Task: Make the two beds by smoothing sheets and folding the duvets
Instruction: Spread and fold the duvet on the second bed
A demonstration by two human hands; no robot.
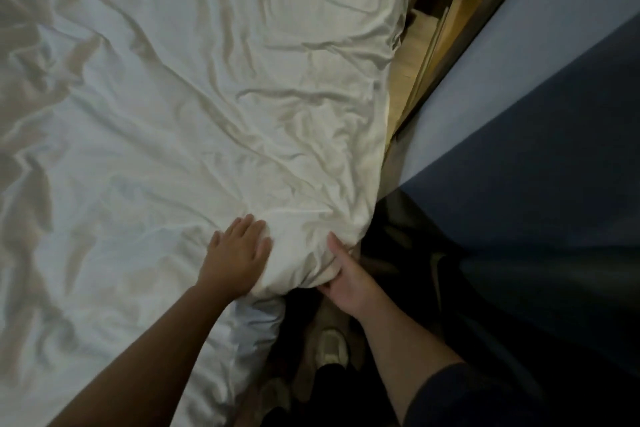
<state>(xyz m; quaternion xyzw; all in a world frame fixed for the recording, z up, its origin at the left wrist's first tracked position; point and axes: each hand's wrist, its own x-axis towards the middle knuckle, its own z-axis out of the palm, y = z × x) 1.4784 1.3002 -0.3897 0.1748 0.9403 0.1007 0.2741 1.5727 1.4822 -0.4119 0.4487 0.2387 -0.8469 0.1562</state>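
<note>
A wrinkled white duvet (180,107) covers the bed and fills most of the view. Its near right corner bulges over the bed's edge. My left hand (239,253) lies flat on top of that corner with fingers spread, pressing the fabric. My right hand (346,277) grips the corner from the side and below, thumb up against the cloth and the other fingers hidden under the fold. The sheet beneath the duvet is hidden.
A narrow strip of wooden floor (405,66) runs along the bed's right side. A blue-grey wall (519,87) stands close beyond it. My foot in a light shoe (330,347) stands on the dark floor by the bed corner.
</note>
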